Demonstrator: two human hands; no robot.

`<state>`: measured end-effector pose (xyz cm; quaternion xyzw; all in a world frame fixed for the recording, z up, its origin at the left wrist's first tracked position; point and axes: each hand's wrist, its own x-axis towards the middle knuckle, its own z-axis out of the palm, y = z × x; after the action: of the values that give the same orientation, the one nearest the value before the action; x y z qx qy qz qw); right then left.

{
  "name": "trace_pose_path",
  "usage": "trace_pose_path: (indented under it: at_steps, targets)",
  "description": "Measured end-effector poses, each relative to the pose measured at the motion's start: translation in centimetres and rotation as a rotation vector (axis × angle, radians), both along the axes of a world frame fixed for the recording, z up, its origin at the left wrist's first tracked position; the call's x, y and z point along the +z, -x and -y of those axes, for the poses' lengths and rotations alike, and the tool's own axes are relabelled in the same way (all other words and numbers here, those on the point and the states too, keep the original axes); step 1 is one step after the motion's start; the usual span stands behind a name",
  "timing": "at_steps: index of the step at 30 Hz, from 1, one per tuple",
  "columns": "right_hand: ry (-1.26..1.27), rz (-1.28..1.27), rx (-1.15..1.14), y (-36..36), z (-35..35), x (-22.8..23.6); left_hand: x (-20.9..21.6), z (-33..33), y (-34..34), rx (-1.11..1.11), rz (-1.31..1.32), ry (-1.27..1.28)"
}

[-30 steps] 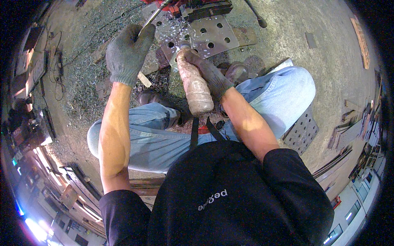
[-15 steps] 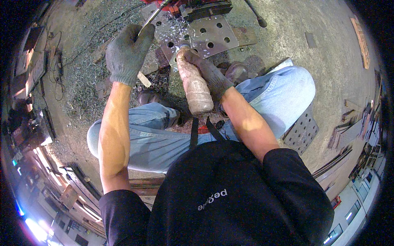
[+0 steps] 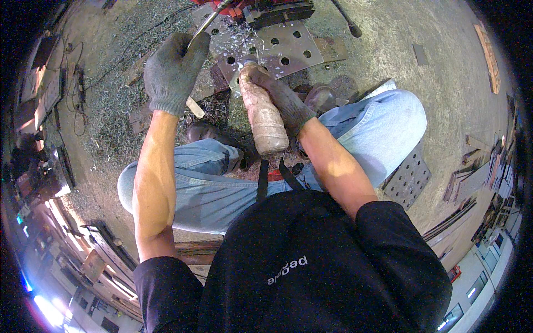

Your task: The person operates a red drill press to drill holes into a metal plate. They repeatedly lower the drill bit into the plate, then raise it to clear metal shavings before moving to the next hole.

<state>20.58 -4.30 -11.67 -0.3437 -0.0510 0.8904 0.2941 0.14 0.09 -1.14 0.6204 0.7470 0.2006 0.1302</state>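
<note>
My left hand (image 3: pixel 173 72), in a grey knit glove, is closed around the end of a metal lever (image 3: pixel 207 25) that runs up to a red machine (image 3: pixel 240 13) at the top edge. In my gloved right hand (image 3: pixel 280 95) is a dirty plastic bottle (image 3: pixel 263 119), gripped near its neck. The bottle's neck points away from me, over a steel plate (image 3: pixel 297 47) with round holes. Whitish drops or chips lie on the plate around the machine's base. My palm hides part of the bottle's right side.
Metal shavings (image 3: pixel 119 83) cover the floor to the left. A dark cable (image 3: pixel 347 22) ends at the upper right. Another perforated plate (image 3: pixel 408 176) lies beside my right knee, and steel bars (image 3: pixel 452 219) lie farther right. Machine parts and stock line the left side.
</note>
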Motion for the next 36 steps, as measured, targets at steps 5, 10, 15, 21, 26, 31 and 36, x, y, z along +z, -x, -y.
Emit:
trace_pose_path:
  at_steps: [5,10,15,21,26,31,36]
  targets:
    - [-0.037,-0.023,-0.021,0.0,0.2,0.2,-0.3,-0.1,0.1,0.007,0.006,0.000]
    - [-0.087,0.062,0.014,0.2,0.3,1.2,-0.3,-0.1,0.2,0.001,0.032,-0.001]
    - [-0.154,0.126,-0.024,0.6,0.3,0.7,-0.5,-0.2,0.3,-0.014,0.042,-0.003]
    - [-0.143,0.053,-0.002,0.4,0.2,1.0,-0.9,-0.1,0.4,-0.019,0.023,-0.038]
    - [-0.038,-0.038,-0.002,0.1,-0.1,1.1,-0.4,-0.1,0.1,-0.008,0.015,0.006]
    - [-0.046,0.050,0.023,0.4,0.1,1.3,-1.2,-0.2,0.5,-0.018,0.033,-0.030]
    - [-0.083,0.066,0.049,0.3,0.2,1.7,-1.0,-0.1,0.3,-0.018,0.002,-0.037]
